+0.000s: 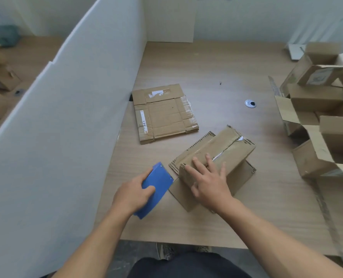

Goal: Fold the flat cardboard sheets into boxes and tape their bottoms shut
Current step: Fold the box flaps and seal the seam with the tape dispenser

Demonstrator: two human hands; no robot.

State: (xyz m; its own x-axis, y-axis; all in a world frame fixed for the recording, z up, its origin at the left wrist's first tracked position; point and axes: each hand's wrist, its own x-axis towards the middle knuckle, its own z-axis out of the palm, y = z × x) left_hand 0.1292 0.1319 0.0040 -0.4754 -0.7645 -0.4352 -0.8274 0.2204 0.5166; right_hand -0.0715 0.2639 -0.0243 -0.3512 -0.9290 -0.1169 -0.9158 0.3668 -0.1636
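A folded cardboard box (229, 149) stands bottom-up on the wooden table (216, 65), its bottom flaps closed along a centre seam. My right hand (208, 181) lies flat on the near end of that bottom, fingers spread. My left hand (133, 194) grips a blue tape dispenser (156, 189) just left of the box, its front edge near the box's near corner. A stack of flat cardboard sheets (163, 113) lies farther back on the table.
A white partition (66, 117) walls off the left side. A pile of assembled boxes (323, 109) with open flaps fills the right edge of the table. A round metal cable grommet (250, 103) sits mid-table.
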